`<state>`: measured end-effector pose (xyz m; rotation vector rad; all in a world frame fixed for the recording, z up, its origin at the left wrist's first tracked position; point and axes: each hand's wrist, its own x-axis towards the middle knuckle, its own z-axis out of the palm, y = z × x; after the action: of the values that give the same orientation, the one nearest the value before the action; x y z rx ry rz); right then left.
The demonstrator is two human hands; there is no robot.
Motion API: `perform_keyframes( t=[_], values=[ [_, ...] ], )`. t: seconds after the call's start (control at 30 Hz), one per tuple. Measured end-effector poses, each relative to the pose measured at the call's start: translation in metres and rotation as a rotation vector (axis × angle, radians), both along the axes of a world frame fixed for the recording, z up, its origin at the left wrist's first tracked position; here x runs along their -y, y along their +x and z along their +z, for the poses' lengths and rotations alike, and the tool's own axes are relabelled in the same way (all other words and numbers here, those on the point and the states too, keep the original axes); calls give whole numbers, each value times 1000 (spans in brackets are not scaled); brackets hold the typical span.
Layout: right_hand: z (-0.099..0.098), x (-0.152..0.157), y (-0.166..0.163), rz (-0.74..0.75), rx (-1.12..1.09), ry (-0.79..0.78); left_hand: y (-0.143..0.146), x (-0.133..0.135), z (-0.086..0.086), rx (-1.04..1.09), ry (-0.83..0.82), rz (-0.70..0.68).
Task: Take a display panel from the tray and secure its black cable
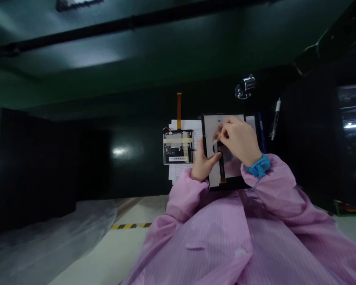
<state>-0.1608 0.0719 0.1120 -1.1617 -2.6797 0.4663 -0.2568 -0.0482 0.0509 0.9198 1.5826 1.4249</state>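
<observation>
We are holding a flat rectangular panel with a black frame and a pale grey face [230, 166] just right of the middle of the frame, upright in front of our pink striped smock [219, 237]. Our left hand [203, 161] is gripping the panel's left edge, thumb lying across its face and fingers behind it. Our right hand [239, 140], wearing a bright blue wrist strap [259, 166], is curling over the panel's upper half with its fingertips [223, 135] drawn together in a pinch against the surface; the blur is keeping us from telling what, if anything, lies between them. A narrow black flex strip with an orange end [222, 168] is running down the panel's face. Just left of the panel, a small black module crossed with beige tape strips [178, 147] is lying on white printed sheets [178, 174], an orange ribbon [179, 111] rising from it. A shiny metal counter [245, 86] is sitting above the panel.
</observation>
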Motion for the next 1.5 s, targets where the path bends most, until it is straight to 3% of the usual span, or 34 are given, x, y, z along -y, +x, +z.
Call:
perform_keyframes(
  t=[0.27, 0.57, 0.97, 1.3, 1.5],
  values=[
    [-4, -18, 20, 18, -331, -281, 0, 0, 2, 42, -12, -13],
    [3, 12, 7, 100, 34, 44, 1, -1, 6, 13, 3, -12],
    [32, 37, -33, 46, 516, 112, 1, 0, -1, 13, 43, -15],
    [45, 20, -46, 124, 499, 25, 2, 0, -5, 45, 40, 1],
    [36, 7, -34, 158, 455, 54, 1, -1, -1, 34, 50, 2]
  ],
)
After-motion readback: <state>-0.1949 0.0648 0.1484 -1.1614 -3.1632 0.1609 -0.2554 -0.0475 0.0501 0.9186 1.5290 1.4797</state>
